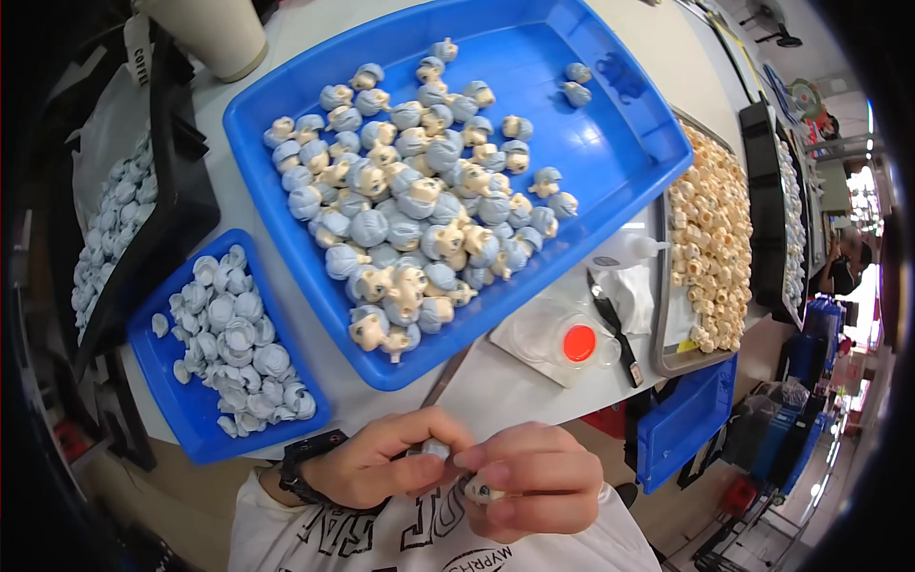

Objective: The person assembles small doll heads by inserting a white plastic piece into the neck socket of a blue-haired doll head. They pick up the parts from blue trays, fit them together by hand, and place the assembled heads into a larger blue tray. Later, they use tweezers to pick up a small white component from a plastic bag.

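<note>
Cream doll head (479, 490) half-hidden in right hand (545, 475).

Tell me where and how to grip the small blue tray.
I'd grip the small tray by its rim at both short ends, from above: raised walls offer an edge, pale pieces fill its middle, and one long side nears the big tray.

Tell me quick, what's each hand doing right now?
Left hand: closed, pinching a pale-blue hair piece, mostly covered.
Right hand: closed, holding a small doll head.
</note>
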Available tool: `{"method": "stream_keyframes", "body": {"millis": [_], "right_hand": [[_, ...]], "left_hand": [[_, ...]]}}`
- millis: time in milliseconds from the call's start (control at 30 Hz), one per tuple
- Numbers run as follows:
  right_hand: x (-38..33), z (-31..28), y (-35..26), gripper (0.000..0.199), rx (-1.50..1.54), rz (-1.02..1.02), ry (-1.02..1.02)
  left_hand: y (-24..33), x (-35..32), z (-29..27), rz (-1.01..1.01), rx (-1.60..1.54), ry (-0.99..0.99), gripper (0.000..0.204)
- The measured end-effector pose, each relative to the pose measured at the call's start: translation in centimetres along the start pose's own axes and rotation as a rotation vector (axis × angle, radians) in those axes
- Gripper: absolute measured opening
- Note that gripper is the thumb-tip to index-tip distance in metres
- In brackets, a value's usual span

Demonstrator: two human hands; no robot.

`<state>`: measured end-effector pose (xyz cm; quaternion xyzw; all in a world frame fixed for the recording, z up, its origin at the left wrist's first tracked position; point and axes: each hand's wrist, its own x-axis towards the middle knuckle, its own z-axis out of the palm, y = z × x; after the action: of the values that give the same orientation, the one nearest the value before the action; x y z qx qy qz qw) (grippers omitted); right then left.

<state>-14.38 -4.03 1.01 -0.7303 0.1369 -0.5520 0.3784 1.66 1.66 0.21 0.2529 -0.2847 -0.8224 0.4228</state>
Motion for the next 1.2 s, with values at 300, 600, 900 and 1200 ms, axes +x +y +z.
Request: {"method": "stream_keyframes", "body": {"millis": [300,600,900,1200], "right_hand": [[0.3,0.4,0.5,0.027,-0.242,0.013,-0.001],[-0.6,-3.9,-0.6,0.040,-0.025,0.026,-0.164],[2.7,-7.4,-1.1,0.036,-0.748,0.398,-0.102],[3.8,-6.7,0.0,0.034,-0.864,0.339,-0.228]], "left_hand": [[0.1,-0.3,-0.3,0.064,0.021,-0.022,0.037],[0.0,0.2,-0.8,0.134,0.038,-0.054,0.053],[0.0,0.6,0.1,0.210,0.234,0.120,0.041],[-0.8,0.7,-0.5,0.192,0.120,0.025,0.032]]}}
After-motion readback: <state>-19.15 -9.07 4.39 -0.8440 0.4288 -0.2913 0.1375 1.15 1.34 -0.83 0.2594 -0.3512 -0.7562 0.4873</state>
